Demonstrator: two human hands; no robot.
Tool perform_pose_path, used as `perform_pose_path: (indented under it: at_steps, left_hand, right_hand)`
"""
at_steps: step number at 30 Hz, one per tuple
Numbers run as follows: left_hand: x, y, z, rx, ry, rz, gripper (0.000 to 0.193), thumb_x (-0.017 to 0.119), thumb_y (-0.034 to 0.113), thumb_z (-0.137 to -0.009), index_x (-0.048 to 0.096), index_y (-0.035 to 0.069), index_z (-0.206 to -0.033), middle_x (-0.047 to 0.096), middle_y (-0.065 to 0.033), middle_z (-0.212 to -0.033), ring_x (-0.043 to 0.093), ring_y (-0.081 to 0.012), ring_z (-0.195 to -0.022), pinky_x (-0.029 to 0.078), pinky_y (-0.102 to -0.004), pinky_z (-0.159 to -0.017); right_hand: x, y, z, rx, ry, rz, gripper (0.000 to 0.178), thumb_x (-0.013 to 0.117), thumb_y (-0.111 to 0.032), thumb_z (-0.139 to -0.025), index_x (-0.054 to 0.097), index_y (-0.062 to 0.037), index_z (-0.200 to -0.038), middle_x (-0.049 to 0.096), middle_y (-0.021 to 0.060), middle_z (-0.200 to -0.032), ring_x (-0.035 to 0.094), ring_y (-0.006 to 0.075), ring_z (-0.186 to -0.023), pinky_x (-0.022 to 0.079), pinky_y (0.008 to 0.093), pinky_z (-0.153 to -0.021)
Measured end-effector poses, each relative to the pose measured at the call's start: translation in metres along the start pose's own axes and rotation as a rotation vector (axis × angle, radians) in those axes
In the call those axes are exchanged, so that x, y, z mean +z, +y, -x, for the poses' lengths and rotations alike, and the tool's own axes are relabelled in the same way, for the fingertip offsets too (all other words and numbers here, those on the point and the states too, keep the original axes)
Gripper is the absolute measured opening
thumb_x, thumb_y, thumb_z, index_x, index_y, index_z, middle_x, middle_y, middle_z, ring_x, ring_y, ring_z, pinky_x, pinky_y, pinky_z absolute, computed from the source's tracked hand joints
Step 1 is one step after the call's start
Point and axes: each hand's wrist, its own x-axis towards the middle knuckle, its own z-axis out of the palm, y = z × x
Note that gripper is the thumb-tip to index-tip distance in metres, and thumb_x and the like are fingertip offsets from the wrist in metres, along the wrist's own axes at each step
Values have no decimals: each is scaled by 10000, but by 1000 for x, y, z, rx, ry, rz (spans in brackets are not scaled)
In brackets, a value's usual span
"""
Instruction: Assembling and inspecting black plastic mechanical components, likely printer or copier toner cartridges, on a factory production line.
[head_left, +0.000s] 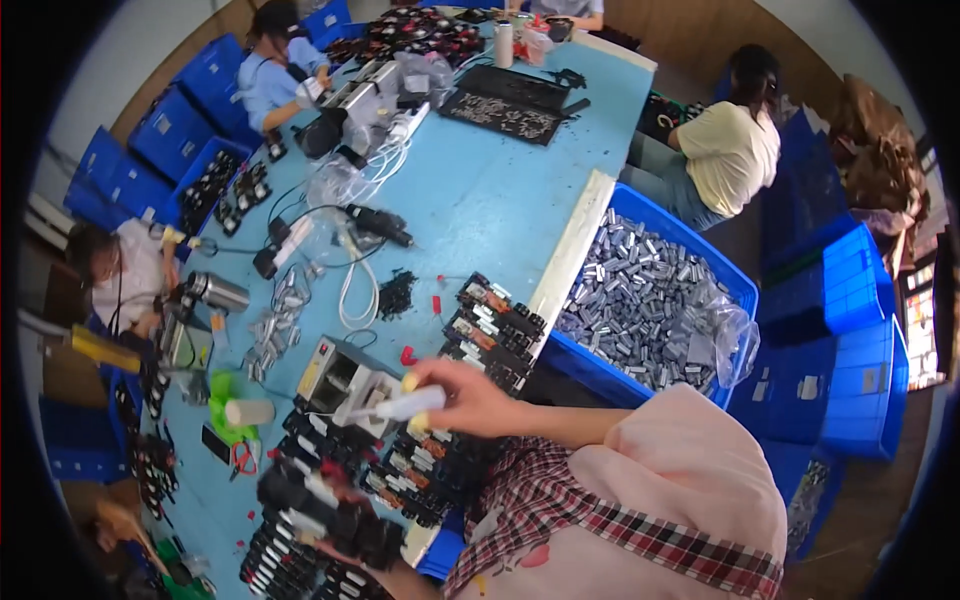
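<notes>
My right hand (468,398), with yellow finger cots on some fingertips, is closed around a white squeeze-bottle-like tool (412,403) whose thin tip points left. It is held over a small grey metal box (345,385) on the table. Lower down, my left hand (352,556) is partly hidden and smeared by motion, and grips a cluster of black parts (350,518). Rows of black assemblies with silver and copper-coloured pieces (405,475) lie beneath and between my hands. Another such row (490,335) runs along the table edge beyond my right hand.
A blue bin of silver metal cylinders (650,300) stands right of the blue table (480,210). A black power screwdriver (380,225), white cables, a steel flask (218,291), a tape roll (249,412) and a black tray (510,100) occupy the tabletop. Several people sit around it.
</notes>
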Motion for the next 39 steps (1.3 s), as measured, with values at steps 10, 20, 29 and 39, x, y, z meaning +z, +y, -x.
perform_pose_path:
  at_steps: [10, 20, 29, 39]
  left_hand:
    - [85, -41, -47, 48, 290, 44, 896, 404, 703, -735, 383, -55, -1212, 544, -166, -1059, 559, -275, -913, 456, -393, -812]
    - [97, -23, -26, 175, 277, 165, 854, 423, 633, -784, 327, -80, -1244, 496, -184, -1144, 538, -270, -998, 431, -391, -900]
    - [95, -24, -25, 209, 324, 236, 866, 423, 645, -775, 309, -60, -1264, 471, -176, -1179, 526, -268, -1025, 427, -400, -907]
    - [98, -23, -30, 199, 360, 208, 916, 422, 680, -755, 325, -86, -1248, 485, -191, -1145, 528, -268, -994, 429, -408, -880]
  right_hand:
    - [25, -40, 35, -515, 118, -33, 293, 637, -153, -767, 491, -20, -983, 559, 136, -925, 560, 207, -800, 462, 316, -646]
    - [52, -56, 32, -714, -132, 372, 313, 671, -218, -761, 487, -31, -932, 541, 110, -833, 526, 205, -668, 431, 286, -569]
    - [57, -59, 30, -717, -164, 372, 316, 696, -95, -670, 511, -31, -918, 562, 118, -846, 555, 222, -687, 452, 293, -581]
    - [57, -61, 26, -727, -144, 338, 400, 720, 13, -586, 534, -29, -937, 567, 109, -836, 572, 220, -683, 466, 293, -591]
